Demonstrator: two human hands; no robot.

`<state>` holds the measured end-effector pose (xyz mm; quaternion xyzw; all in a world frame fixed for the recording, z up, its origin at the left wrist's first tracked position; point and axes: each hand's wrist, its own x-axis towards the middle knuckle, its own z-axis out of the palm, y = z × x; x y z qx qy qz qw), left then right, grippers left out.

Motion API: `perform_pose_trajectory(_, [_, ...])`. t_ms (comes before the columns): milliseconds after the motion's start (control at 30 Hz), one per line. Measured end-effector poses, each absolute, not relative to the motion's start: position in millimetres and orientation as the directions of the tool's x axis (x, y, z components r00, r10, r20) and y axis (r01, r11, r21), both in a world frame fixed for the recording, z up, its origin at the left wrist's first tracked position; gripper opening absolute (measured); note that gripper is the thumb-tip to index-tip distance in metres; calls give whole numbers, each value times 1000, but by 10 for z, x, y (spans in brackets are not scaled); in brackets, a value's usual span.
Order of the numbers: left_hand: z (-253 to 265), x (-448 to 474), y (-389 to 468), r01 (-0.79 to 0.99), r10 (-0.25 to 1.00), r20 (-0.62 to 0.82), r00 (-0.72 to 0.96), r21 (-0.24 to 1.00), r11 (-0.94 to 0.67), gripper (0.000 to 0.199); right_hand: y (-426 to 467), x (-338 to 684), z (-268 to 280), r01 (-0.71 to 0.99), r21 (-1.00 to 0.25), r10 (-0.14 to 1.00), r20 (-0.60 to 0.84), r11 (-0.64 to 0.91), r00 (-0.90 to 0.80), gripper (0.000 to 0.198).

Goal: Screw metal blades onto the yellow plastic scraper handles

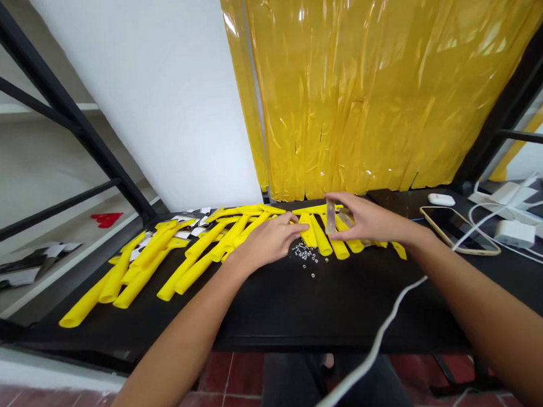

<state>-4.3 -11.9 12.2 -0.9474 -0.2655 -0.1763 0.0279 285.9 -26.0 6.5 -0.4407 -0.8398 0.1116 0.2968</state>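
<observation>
My right hand point(370, 218) grips a clear, flat plastic-looking piece point(331, 217) upright between thumb and fingers. To its left, my left hand point(274, 237) has its fingers drawn together at the edge of a yellow plastic piece point(307, 232); whether they pinch it or something small is hidden. Just below the fingertips lies a loose pile of small metal nuts point(304, 251) on the black table. Yellow tubular handles point(321, 240) lie beneath and beside the clear piece.
Many more yellow handles point(141, 277) spread across the left of the black table point(279, 317). A phone point(459, 230), a white earbud case point(441, 199), a charger point(514, 234) and cables crowd the right. One white cable point(378, 338) crosses the front edge. A yellow plastic curtain point(360, 85) hangs behind.
</observation>
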Motion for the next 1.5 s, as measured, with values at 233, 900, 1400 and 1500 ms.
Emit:
perform_pose_trajectory(233, [112, -76, -106, 556, 530, 281, 800, -14, -831, 35, -163, 3576, 139, 829, -418, 928, 190, 373, -321, 88])
perform_pose_trajectory(900, [99, 14, -182, 529, 541, 307, 783, 129, -839, 51, -367, 2526, -80, 645, -403, 760, 334, 650, -557, 97])
perform_pose_trajectory(1400, [90, -62, -125, 587, 584, 262, 768, 78, -806, 41, -163, 4045, 128, 905, -377, 980, 60, 198, -190, 77])
perform_pose_trajectory(1500, [81, -84, -100, 599, 602, 246, 760, 95, -795, 46, -163, 4089, 44, 912, -354, 970, -49, 205, -238, 73])
